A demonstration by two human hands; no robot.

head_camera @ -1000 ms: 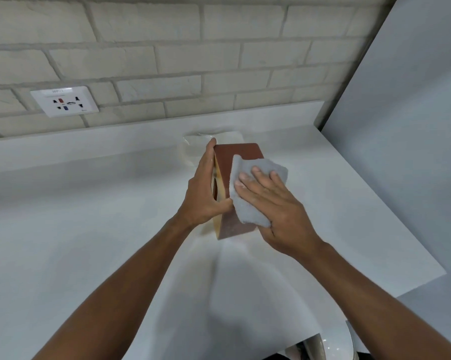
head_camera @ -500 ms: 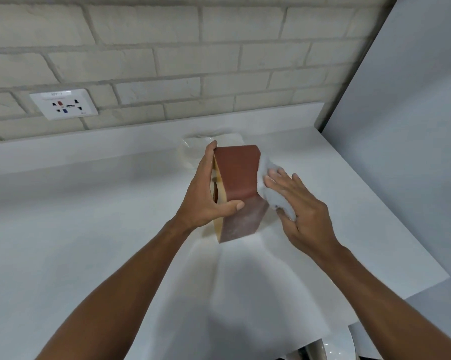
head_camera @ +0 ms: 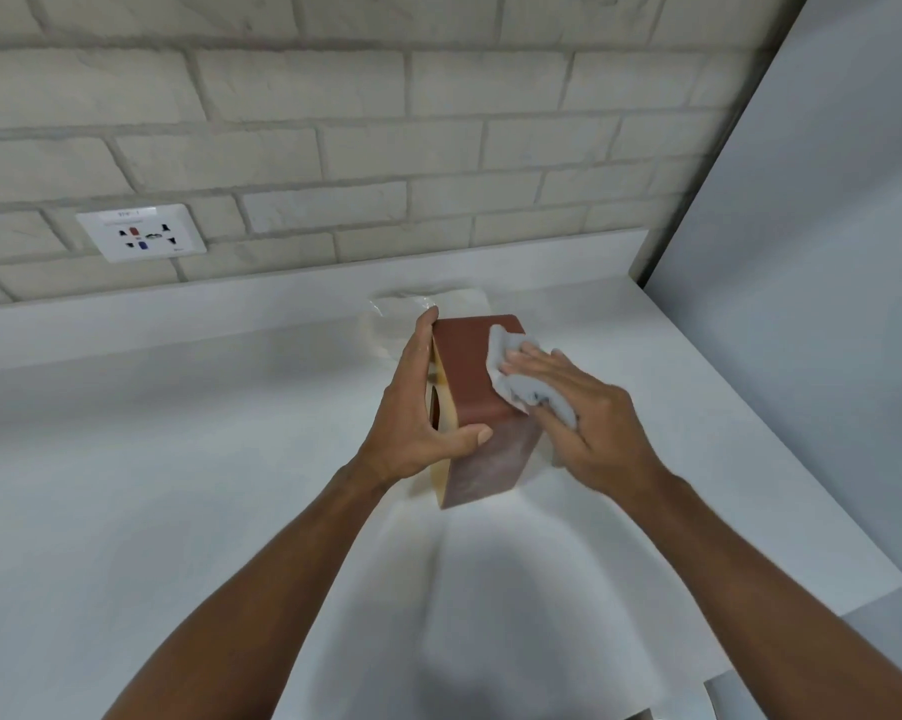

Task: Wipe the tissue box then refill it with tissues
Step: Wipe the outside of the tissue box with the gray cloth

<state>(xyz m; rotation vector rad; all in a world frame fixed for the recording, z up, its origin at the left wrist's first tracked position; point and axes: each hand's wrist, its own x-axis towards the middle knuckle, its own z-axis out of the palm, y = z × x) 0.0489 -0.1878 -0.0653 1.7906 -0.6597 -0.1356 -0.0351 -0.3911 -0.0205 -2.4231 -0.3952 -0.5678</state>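
Observation:
A reddish-brown tissue box with a pale wooden face stands on edge on the white counter. My left hand grips it from the left, thumb hooked over the near top edge and fingers along the pale face with the slot. My right hand holds a bunched grey cloth against the box's upper right edge and right side. A clear plastic pack of white tissues lies just behind the box, partly hidden by it.
A brick wall with a white power socket runs behind the counter. A grey panel closes off the right side. The counter ends in an edge at the lower right.
My right hand swept the cloth off the box's top face down its right side, then came back up to the upper right edge. The left hand and box stayed put.

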